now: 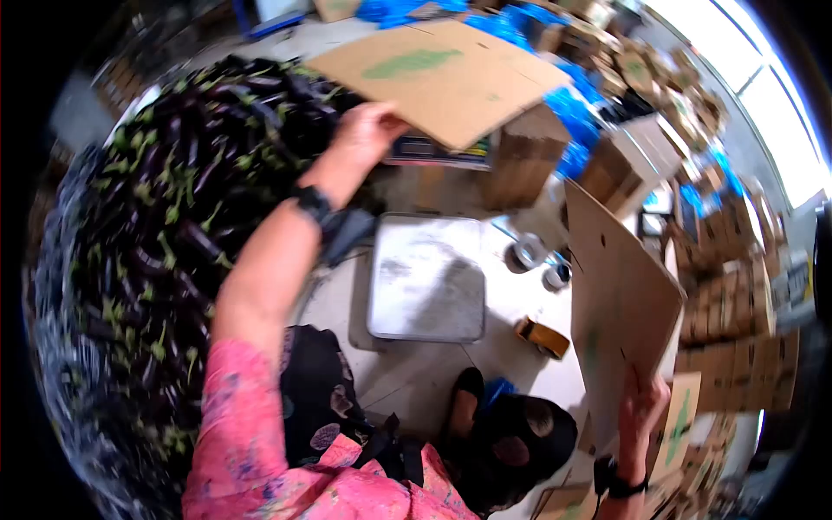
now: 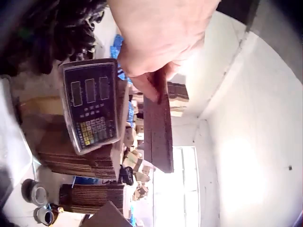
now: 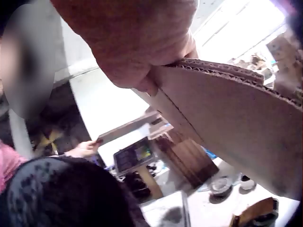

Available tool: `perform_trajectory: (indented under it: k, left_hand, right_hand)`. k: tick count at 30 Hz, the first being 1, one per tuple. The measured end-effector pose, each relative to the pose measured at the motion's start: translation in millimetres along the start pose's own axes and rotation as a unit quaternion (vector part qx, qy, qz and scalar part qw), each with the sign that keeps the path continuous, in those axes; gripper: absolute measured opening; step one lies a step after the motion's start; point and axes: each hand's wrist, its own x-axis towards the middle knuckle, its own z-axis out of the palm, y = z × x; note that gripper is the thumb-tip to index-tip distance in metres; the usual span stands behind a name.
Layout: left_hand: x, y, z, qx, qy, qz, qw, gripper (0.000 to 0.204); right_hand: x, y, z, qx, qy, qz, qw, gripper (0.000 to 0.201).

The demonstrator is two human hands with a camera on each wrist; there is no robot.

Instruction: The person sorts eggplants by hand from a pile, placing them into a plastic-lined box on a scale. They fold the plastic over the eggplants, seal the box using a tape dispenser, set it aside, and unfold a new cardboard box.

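Observation:
My left hand [image 1: 368,132] grips the near-left edge of a flat cardboard sheet [image 1: 494,74] with a green mark, held up at the far side of the scale. In the left wrist view, the fingers pinch the edge of that sheet [image 2: 158,130]. My right hand [image 1: 644,406] holds a folded flat cardboard box [image 1: 620,286] by its edge, low on the right. Its layered corrugated edges show in the right wrist view, where the fingers wrap the box [image 3: 227,118]. Between the hands lies the scale's metal platform [image 1: 427,277]; its keypad display [image 2: 92,101] stands behind it, partly hidden by the sheet in the head view.
A big heap of eggplants [image 1: 165,217] in plastic lining fills the left side. Tape rolls [image 1: 527,251] and an orange tape dispenser [image 1: 543,338] lie on the floor right of the scale. Cardboard bundles [image 1: 524,156] stand behind, with stacked boxes [image 1: 732,299] along the right.

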Motion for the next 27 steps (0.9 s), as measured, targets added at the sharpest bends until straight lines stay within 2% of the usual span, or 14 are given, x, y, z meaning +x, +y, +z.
perform_trajectory:
  k: [3,4,5,6,11,14,17,19,20,22,24,25,26,27]
  left_hand:
    - [4,-37,-8,0.03,0.024,0.044,0.998,0.027]
    - [-10,-35,-26,0.08,-0.012,-0.09,0.993,0.039]
    - [-12,-47,-51,0.189,0.026,-0.119,0.974,0.045]
    - [-35,-40,-54,0.208,0.023,-0.139,0.968,0.045]
    - [-149,-32,-123,0.261,-0.019,-0.241,0.935,0.039]
    - [-256,4,-154,0.284,0.065,-0.232,0.928,0.037]
    - [-376,-10,-224,0.232,0.253,-0.248,0.906,0.043]
    - [-489,-28,-269,0.171,0.259,-0.197,0.93,0.036]
    - [-536,-38,-281,0.106,0.356,-0.261,0.891,0.033]
    - [-609,-30,-231,0.262,0.463,-0.299,0.792,0.027]
    - [-728,-78,-243,0.604,0.399,-0.171,0.669,0.018]
    - [-760,-86,-216,0.703,0.368,-0.184,0.58,0.023]
    - [-800,-105,-202,0.748,0.313,-0.112,0.574,0.029]
    - [-822,-113,-179,0.709,0.267,-0.228,0.611,0.038]
  right_hand:
    - [14,-66,0,0.038,-0.005,-0.036,0.999,0.012]
    - [17,-77,-4,0.045,-0.055,-0.049,0.996,0.013]
    - [24,-88,-8,0.047,-0.105,-0.057,0.992,0.015]
    - [30,-107,-3,0.093,-0.109,-0.008,0.99,0.019]
    - [84,-142,27,0.198,-0.253,-0.081,0.944,0.03]
    - [112,-175,61,0.194,-0.317,-0.07,0.926,0.029]
    - [125,-202,83,0.18,-0.346,-0.076,0.918,0.029]
    - [129,-198,109,0.193,-0.332,-0.115,0.916,0.028]
    - [134,-186,120,0.193,-0.345,-0.089,0.914,0.029]
    - [154,-162,138,0.243,-0.336,-0.099,0.905,0.031]
    - [173,-132,153,0.206,-0.277,-0.028,0.938,0.044]
    - [184,-126,157,0.199,-0.269,-0.023,0.942,0.044]
    - [190,-130,161,0.195,-0.282,-0.039,0.938,0.044]
    - [196,-136,165,0.193,-0.298,-0.059,0.933,0.044]
